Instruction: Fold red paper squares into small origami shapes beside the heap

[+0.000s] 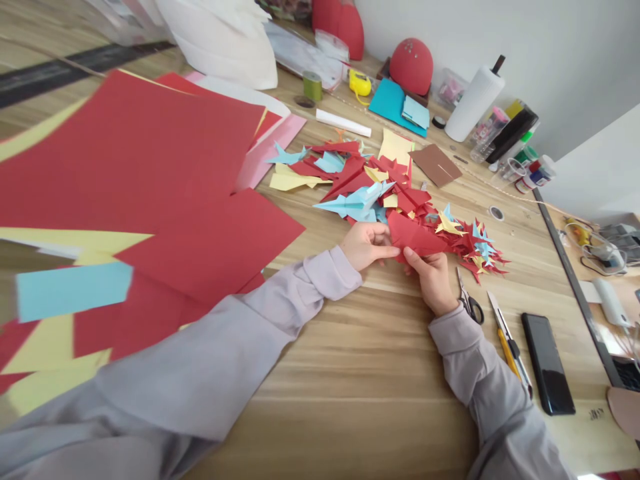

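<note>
Your 2 hands are holding 1 piece of red paper point(416, 235) between them above the tabletop point(350, 360): your left hand point(367, 247) is pinching its left end, and your right hand point(433, 275) is gripping its lower edge, thumb on top. Just beyond both hands, a pile of folded paper shapes point(350, 175) in red, blue and yellow is spreading out. To the left of your left hand, large red sheets point(165, 153) are lying over yellow ones. Just right of your right hand, scissors point(469, 301) are resting beside a yellow-handled cutter point(509, 345), with a black phone point(549, 363) lying farther right.
</note>
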The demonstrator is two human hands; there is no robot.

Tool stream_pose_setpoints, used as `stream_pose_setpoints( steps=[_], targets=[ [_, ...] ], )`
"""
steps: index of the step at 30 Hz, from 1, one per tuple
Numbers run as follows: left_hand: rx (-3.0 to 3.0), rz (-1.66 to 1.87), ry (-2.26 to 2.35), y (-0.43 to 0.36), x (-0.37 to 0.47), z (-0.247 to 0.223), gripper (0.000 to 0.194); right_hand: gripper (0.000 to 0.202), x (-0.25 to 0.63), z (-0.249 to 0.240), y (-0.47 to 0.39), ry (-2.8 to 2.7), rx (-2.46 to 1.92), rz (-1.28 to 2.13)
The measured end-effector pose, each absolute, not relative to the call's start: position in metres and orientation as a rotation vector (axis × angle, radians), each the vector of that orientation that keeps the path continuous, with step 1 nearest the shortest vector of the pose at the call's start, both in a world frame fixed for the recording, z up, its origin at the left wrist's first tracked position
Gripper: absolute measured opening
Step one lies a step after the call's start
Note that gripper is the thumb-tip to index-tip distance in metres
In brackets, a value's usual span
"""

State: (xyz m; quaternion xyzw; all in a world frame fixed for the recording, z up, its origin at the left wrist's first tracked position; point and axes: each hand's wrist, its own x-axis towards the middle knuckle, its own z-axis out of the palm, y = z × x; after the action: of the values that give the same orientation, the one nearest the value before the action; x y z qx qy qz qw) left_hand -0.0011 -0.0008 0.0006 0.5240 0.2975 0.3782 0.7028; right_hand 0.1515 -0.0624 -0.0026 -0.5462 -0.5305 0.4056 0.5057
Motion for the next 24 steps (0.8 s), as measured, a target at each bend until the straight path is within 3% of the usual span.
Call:
stream_pose_setpoints(
  steps=[12,24],
  targets=[
    [1.169,0.883,0.666,0.0,-0.0006,-0.0029,0.037,0.027,0.1491,-0.0011,-0.0626,-1.264,-1.334,0.902],
    [1.047,0.88,0.733,-0.0001,-0.0011,0.0037,0.027,0.024,0.1498,-0.0048,-0.0617,-1.236,-1.319,0.931]
  ],
)
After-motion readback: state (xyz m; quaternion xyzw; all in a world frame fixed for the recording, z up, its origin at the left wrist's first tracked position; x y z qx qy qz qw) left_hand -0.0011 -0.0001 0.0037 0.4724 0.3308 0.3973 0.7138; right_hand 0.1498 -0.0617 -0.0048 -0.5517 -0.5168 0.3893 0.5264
